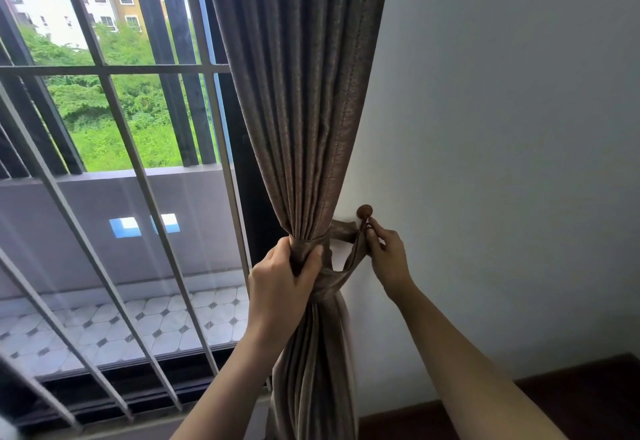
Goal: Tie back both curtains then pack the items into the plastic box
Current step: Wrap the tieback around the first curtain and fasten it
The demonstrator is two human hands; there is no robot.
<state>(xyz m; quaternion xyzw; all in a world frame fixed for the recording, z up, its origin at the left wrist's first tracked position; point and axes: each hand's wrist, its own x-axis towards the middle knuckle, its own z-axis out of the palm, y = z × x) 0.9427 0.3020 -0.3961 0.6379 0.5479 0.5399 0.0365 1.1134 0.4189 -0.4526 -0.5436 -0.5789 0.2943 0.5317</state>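
In the head view, the left hand [282,278] was closed tight around the gathered waist of the brown curtain [304,100], fingers wrapped over the front of the bunched folds and the thumb pressed against the right side of the bundle. The right hand [386,256] reached to the wall, its fingertips [370,230] pinched together on the end of the matching fabric tieback [346,263], just below and touching the round brown wall hook [364,211]. One strip of the tieback ran level from the curtain's waist to the hook; the other slanted down from the pinching fingers to the bundle below the left hand, so the band circled the curtain where it was squeezed narrowest.

Above the grip the curtain fanned upward in even pleats; below it the folds hung straight down between the two forearms. The curtain stood at the window's right edge, against the white wall [502,110].

To the left, the window grille [104,70] of pale bars crossed the glass, with a tiled balcony floor [138,321] and its grey parapet beyond, then greenery and apartment blocks. A dark wooden skirting [571,391] ran along the foot of the wall at lower right. No plastic box appeared in view.
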